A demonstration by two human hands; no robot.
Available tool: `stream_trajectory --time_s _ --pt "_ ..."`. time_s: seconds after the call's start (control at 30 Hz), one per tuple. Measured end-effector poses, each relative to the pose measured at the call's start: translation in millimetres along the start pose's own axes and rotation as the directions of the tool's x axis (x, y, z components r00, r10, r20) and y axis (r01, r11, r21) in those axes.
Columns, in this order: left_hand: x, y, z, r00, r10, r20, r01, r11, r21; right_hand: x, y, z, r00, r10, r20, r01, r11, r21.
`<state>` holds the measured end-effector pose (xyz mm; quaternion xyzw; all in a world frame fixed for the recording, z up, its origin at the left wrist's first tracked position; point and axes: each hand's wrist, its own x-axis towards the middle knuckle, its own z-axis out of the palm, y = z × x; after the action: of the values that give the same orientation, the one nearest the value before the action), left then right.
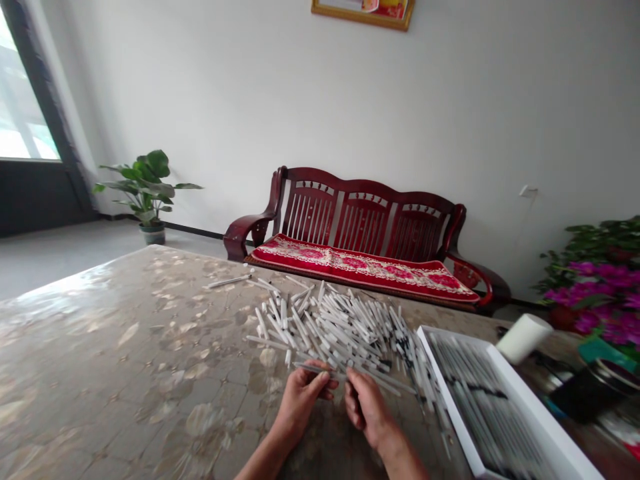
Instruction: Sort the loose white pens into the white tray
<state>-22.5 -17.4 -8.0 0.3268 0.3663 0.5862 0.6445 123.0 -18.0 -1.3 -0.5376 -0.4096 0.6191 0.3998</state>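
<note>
Grey pen (306, 367) pinched by your left hand (306, 393) and right hand (369, 401); any lettering is too blurred to read.

Patterned table under a heap of pale sticks

The table (150, 353) has a glossy, brownish surface with floral shapes and fine lines. A loose heap of pale sticks (330, 320) spreads from near the far edge toward the middle, with dark pieces among them on its right. A few loose sticks (229, 281) lie left of it, by the far edge. Toward the right side rests a shallow white box (540, 415); beside it are a white roll (525, 338) and a dark cup (590, 390).
</note>
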Motion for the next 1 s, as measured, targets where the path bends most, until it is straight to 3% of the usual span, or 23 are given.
stream_trajectory --time_s 0.17,0.3,0.37,0.47,0.53,0.6,0.67,0.7,0.8,0.9,1.0 --pt "-2 0 2.2 0.971 -0.213 0.104 0.215 0.977 -0.001 -1 -19 -23 0.988 -0.085 0.13 0.093 0.994 -0.06" --pt "-7 3 0.3 0.852 -0.442 0.282 0.45 0.892 0.038 -1 -25 -32 0.984 -0.13 0.125 0.155 0.964 -0.216" --pt "-9 3 -2.6 0.806 -0.468 0.362 0.474 0.877 0.076 0 -23 -30 0.985 -0.133 0.114 0.157 0.957 -0.244" --pt "-10 -1 -6.6 0.786 -0.464 0.41 0.453 0.882 0.128 4 -15 -24 0.988 -0.125 0.092 0.144 0.958 -0.248" --pt "-9 -4 -7.2 0.802 -0.452 0.391 0.449 0.887 0.105 10 -11 -26 0.989 -0.141 0.05 0.149 0.957 -0.249" --pt "-5 -5 -6.3 0.851 -0.406 0.334 0.421 0.907 0.029 19 -10 -37 0.974 -0.222 -0.045 0.194 0.919 -0.344" --pt "1 -4 -5.1 0.911 -0.328 0.249 0.352 0.934 -0.058 29 -13 -60 0.907 -0.384 -0.175 0.226 0.792 -0.567" --pt "4 -3 -4.9 0.936 -0.291 0.197 0.314 0.945 -0.097 35 -16 -75 0.836 -0.495 -0.237 0.196 0.673 -0.714" --pt "11 0 -6.0 0.971 -0.235 0.043 0.239 0.953 -0.188 49 -28 -120 0.755 -0.567 -0.329 0.078 0.575 -0.814" --pt "14 2 -7.9 0.976 -0.212 -0.042 0.196 0.95 -0.242 56 -37 -148 0.742 -0.578 -0.34 -0.034 0.474 -0.88" --pt "13 3 -8.1 0.979 -0.194 -0.058 0.173 0.95 -0.261 59 -40 -152 0.771 -0.571 -0.282 -0.082 0.35 -0.933"
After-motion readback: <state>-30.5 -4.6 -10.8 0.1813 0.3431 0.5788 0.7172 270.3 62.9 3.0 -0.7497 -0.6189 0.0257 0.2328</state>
